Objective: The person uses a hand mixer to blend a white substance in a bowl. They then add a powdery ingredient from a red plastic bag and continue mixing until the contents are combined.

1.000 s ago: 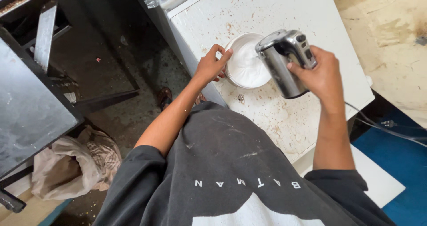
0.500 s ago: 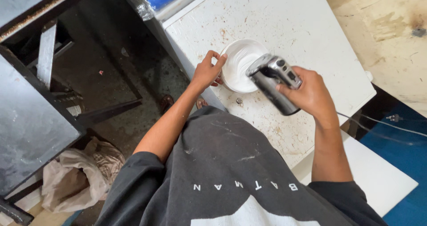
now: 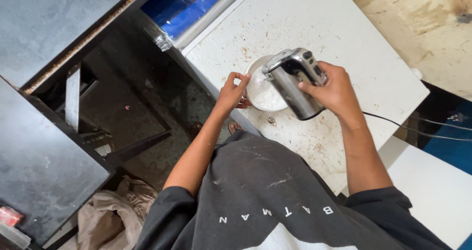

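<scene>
Head view, mixer [image 3: 294,81] hides bowl [image 3: 260,90] contents

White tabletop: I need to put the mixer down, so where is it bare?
The white tabletop is bare beyond the bowl, toward its far edge. The near corner is crowded: left hand on the bowl, right hand holding the mixer.

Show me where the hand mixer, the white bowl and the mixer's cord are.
hand mixer [image 3: 293,82], head view, on its silver body.
white bowl [image 3: 263,91], head view, on the white contents left of the mixer.
cord [image 3: 418,133], head view, on the dark stretch past the table edge.
</scene>
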